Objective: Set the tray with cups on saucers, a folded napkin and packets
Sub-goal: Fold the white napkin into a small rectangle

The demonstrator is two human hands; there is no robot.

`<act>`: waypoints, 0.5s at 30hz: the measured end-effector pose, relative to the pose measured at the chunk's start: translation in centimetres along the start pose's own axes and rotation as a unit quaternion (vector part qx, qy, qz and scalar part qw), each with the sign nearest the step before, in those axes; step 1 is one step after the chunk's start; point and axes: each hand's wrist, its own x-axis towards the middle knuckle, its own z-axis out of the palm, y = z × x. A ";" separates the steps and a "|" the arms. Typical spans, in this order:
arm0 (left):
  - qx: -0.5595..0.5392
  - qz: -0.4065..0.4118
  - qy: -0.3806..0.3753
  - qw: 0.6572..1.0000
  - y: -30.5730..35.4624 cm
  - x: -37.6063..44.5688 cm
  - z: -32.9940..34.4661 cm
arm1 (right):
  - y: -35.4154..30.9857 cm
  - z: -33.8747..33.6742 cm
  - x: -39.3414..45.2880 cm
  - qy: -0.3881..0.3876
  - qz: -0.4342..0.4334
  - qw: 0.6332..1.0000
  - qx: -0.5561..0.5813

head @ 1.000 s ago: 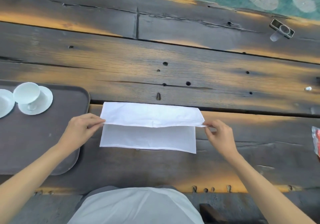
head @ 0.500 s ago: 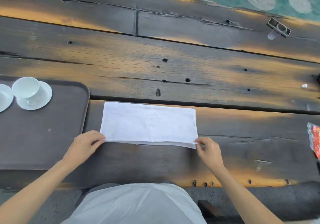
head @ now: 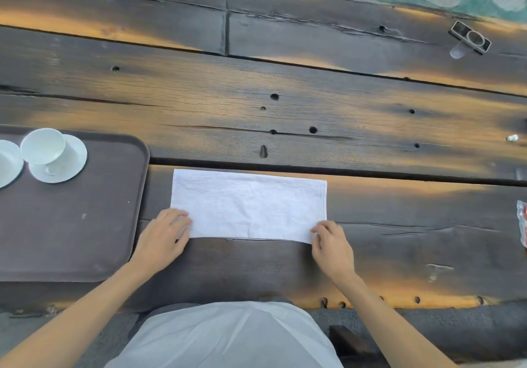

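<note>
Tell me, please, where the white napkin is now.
In the head view the napkin lies flat on the wooden table, just right of the tray, with the left hand and right hand at its near corners.

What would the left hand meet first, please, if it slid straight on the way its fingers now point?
The left hand points up and right, fingers already on the napkin, so it would likely just sweep across that cloth, then bare table.

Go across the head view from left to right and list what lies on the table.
Saucer at the edge → cup on its saucer → tray → left hand → napkin → right hand → packet at the right edge.
</note>
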 end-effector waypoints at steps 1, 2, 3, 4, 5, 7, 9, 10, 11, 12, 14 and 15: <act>0.006 -0.001 -0.015 1.000 0.7 1.0 0.0 | -1.3 0.1 0.7 0.001 -0.022 1.000 -0.001; 0.017 0.003 -0.029 0.999 1.4 2.1 0.1 | -2.8 0.2 1.5 -0.002 -0.047 0.999 0.000; 0.028 0.012 -0.043 0.999 2.1 3.2 0.3 | -4.3 0.5 2.3 -0.009 -0.078 0.997 0.002; 0.038 0.025 -0.055 0.997 2.8 4.2 0.7 | -5.8 0.9 3.0 -0.016 -0.112 0.994 0.004; 0.044 0.032 -0.071 0.996 3.4 5.2 1.0 | -7.3 1.4 3.8 -0.019 -0.149 0.989 0.004; 0.049 0.028 -0.101 0.993 4.7 7.0 1.6 | -9.9 2.6 5.2 -0.022 -0.211 0.977 -0.004; 0.057 0.014 -0.125 0.990 5.6 8.6 2.1 | -11.7 3.8 6.4 -0.039 -0.234 0.971 -0.015; 0.057 0.006 -0.135 0.989 5.8 9.2 2.3 | -12.2 4.3 7.1 -0.049 -0.231 0.971 -0.021; 0.055 0.002 -0.142 0.988 5.9 9.8 2.4 | -12.4 4.7 7.6 -0.056 -0.223 0.973 -0.028; 0.053 -0.001 -0.146 0.988 5.7 10.2 2.6 | -12.4 4.9 8.1 -0.060 -0.211 0.975 -0.035; 0.052 -0.004 -0.146 0.988 5.0 10.6 2.8 | -11.4 5.0 9.0 -0.052 -0.178 0.982 -0.037; 0.050 -0.009 -0.142 0.989 4.5 10.6 2.8 | -10.5 4.8 9.5 -0.043 -0.159 0.986 -0.034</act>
